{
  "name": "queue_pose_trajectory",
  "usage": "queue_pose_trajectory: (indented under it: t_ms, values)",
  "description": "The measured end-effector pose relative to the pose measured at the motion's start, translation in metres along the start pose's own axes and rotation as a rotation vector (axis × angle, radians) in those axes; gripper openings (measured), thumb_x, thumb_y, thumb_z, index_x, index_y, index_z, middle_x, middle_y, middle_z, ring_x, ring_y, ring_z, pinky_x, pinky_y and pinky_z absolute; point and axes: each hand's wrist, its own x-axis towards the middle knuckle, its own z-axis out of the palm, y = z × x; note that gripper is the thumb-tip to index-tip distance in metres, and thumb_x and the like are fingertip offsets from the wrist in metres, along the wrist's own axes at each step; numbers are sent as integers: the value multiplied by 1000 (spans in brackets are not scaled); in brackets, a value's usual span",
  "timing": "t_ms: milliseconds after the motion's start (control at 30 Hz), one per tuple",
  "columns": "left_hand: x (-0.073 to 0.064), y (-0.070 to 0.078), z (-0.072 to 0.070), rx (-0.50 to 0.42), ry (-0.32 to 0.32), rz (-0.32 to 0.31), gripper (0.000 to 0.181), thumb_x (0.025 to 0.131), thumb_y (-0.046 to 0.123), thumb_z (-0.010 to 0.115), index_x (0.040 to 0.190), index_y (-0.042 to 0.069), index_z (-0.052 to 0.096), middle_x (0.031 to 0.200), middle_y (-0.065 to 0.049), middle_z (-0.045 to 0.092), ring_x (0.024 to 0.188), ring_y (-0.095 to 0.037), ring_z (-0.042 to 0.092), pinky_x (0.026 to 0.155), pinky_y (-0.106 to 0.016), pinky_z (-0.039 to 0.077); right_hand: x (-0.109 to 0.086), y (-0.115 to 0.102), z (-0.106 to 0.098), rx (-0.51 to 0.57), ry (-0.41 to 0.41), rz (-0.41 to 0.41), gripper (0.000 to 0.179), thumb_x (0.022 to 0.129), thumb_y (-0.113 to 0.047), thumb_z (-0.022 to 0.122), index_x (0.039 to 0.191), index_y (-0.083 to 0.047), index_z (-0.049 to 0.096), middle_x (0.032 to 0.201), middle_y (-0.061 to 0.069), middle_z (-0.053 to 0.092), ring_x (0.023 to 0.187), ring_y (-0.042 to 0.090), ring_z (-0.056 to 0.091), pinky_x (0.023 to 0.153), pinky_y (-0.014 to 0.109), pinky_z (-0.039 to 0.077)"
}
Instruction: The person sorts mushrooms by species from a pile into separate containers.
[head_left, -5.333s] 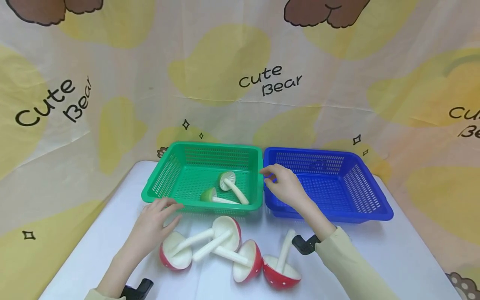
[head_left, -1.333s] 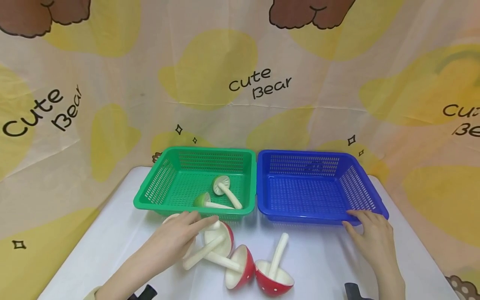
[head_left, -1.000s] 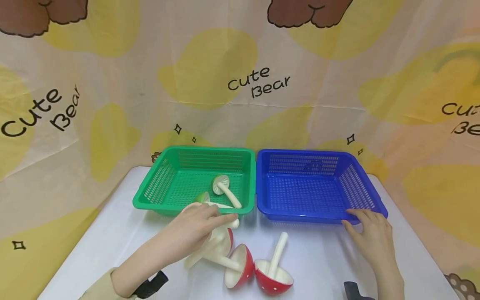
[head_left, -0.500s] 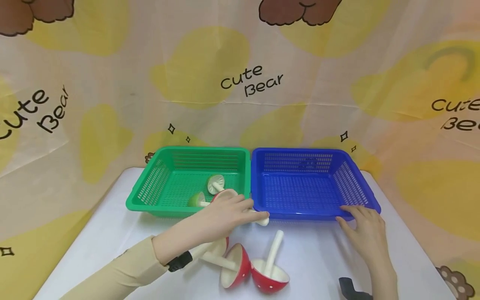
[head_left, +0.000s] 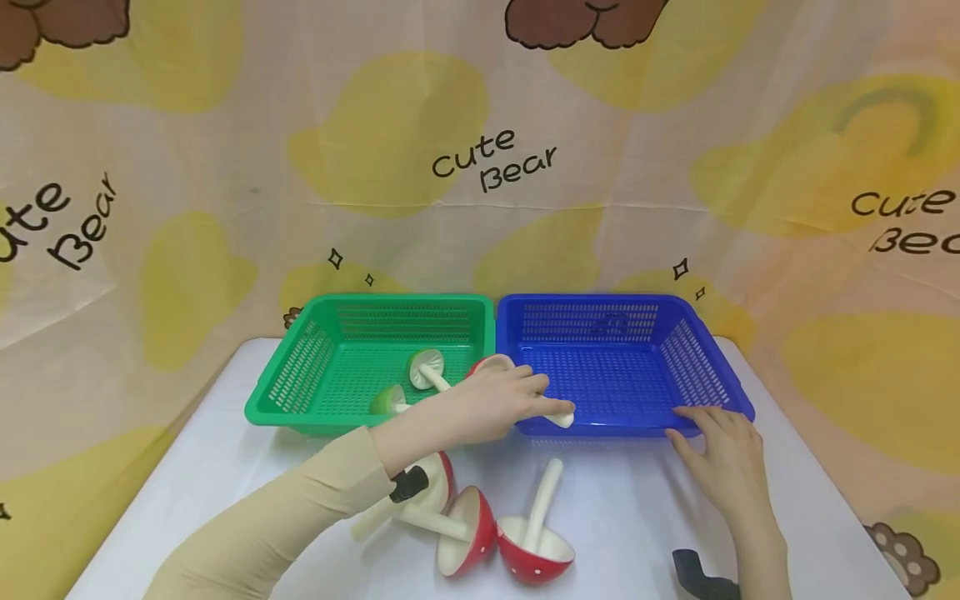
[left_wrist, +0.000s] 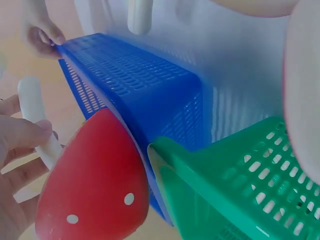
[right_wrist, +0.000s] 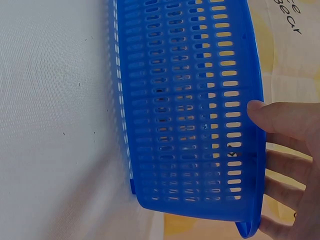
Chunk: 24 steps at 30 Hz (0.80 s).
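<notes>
My left hand (head_left: 501,403) pinches the white stem of a red toy mushroom (head_left: 491,363), above where the two baskets meet. In the left wrist view, thumb and fingers close round that stem, and the white-dotted red cap (left_wrist: 97,185) hangs by the basket rims. My right hand (head_left: 723,458) grips the front right rim of the blue basket (head_left: 600,431); the right wrist view has the thumb outside the rim (right_wrist: 257,150) and the fingers behind it. Left of it stands the green basket (head_left: 288,419), holding two green-capped mushrooms (head_left: 426,369), partly hidden by my left arm.
Three more red toy mushrooms lie on the white table in front: a left one (head_left: 438,492) partly behind my left wrist strap, a middle one (head_left: 468,533) and a right one (head_left: 536,554) with its stem upward. A printed cloth (head_left: 390,150) hangs behind the baskets.
My left hand has picked up the leftmost red mushroom and carried it rightward and up, past the green basket's front. My right hand has gone from between the baskets to the blue rim.
</notes>
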Motion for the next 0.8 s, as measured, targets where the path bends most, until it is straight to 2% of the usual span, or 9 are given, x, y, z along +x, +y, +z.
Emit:
queue_pose_trajectory:
  t_ms: [100,233,400,500,700,800]
  values:
    - [10,-3,3,3,-31,11,67,82,4,67,135,42,50,99,8,60,80,-12,52,66,-27,44,0,0,0,3,-10,5,29,80,-15,73,106,-4,67,109,23,65,108,44,50,93,65,30]
    - [23,-7,7,11,-53,35,70,83,1,64,136,44,49,101,9,60,82,-12,52,69,-29,47,0,0,0,0,-11,4,29,81,-15,72,106,-4,67,109,23,65,108,44,50,93,65,30]
    - [38,-13,12,30,-44,77,70,85,-2,59,136,45,48,99,10,59,81,-11,52,65,-27,46,1,-2,-1,-7,-10,4,29,80,-15,73,106,-4,67,109,23,65,108,45,51,93,65,31]
    - [48,-16,12,35,-48,111,69,84,-1,61,136,44,49,102,10,60,86,-11,55,65,-28,46,1,-2,-1,-11,-12,8,29,80,-15,73,106,-4,67,108,23,65,108,45,50,93,64,30]
    - [68,-16,17,37,-154,183,66,85,7,66,137,43,48,122,9,61,106,-11,58,80,-29,47,1,-4,-2,-14,-26,16,29,81,-15,72,107,-4,67,109,24,65,108,45,50,93,65,30]
    - [76,-17,22,32,-205,198,65,87,8,65,138,43,46,128,8,59,111,-11,58,81,-29,48,1,-4,-2,-13,-25,15,29,81,-15,72,107,-4,67,109,23,65,108,44,50,94,65,30]
